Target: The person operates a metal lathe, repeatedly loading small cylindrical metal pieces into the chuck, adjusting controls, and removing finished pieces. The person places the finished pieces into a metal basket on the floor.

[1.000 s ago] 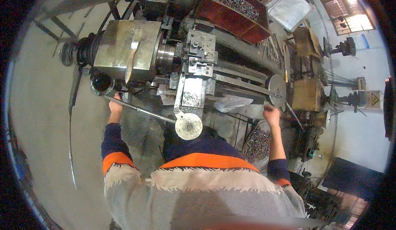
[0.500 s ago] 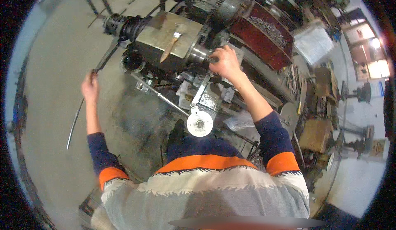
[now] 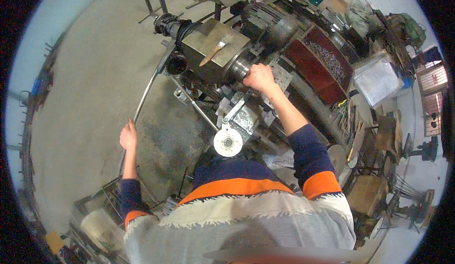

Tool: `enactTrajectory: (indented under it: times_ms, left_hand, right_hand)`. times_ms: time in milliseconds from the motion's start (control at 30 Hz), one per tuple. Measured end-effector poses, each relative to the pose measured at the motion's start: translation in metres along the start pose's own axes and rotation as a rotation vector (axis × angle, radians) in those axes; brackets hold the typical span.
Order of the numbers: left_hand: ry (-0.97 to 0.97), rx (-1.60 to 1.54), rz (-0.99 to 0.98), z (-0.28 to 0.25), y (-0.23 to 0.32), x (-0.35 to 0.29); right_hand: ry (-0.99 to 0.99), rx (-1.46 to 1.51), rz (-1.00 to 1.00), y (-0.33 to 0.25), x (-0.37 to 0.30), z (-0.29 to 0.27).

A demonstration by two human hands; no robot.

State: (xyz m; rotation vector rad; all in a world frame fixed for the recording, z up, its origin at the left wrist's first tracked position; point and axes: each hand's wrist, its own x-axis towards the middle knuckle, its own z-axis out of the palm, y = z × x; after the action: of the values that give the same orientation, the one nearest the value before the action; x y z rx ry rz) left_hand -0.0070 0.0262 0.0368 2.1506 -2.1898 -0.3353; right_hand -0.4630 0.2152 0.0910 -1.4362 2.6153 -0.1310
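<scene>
My left hand [image 3: 128, 136] is closed around a long metal lever [image 3: 148, 89], which runs up to the far-left end of a lathe-like machine. At the mouth of the round steel chuck [image 3: 240, 68], my right hand [image 3: 260, 78] has its fingers curled together; whatever they grip is hidden behind them. The chuck projects from the right side of the boxy metal headstock [image 3: 196, 40]. On top of that box lies a brush [image 3: 213, 54] with a wooden handle. A pale round handwheel [image 3: 228, 143] stands close in front of my body.
A dark red tray [image 3: 303, 70] with many small metal pieces sits right of the chuck, beside a motor [image 3: 272, 21]. Hand tools [image 3: 348, 122] lie farther right, near a clear plastic sheet [image 3: 377, 79]. A metal frame [image 3: 106, 195] stands at the lower left.
My left hand has come nearer my body, swinging the lever with it. My right hand stays at the chuck. The whole view has shifted a little.
</scene>
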Motion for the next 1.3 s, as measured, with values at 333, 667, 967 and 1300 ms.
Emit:
enactTrajectory:
  times_ms: [333,667,967,1300]
  left_hand:
    - [-0.067,0.087,0.491,-0.068,0.095,-0.048]
    - [-0.777,-0.714,1.164,-0.021,0.305,-0.174]
    - [-1.543,-1.098,0.681,0.010,0.335,-0.230]
    - [-1.815,-1.037,0.509,0.040,0.337,-0.250]
  right_hand:
    - [0.336,0.284,-0.360,-0.007,-0.081,-0.037]
    - [0.458,0.380,-0.430,-0.001,-0.167,-0.044]
    - [0.625,0.613,-0.112,0.025,-0.224,-0.040]
    - [0.717,0.614,-0.039,0.033,-0.252,-0.015]
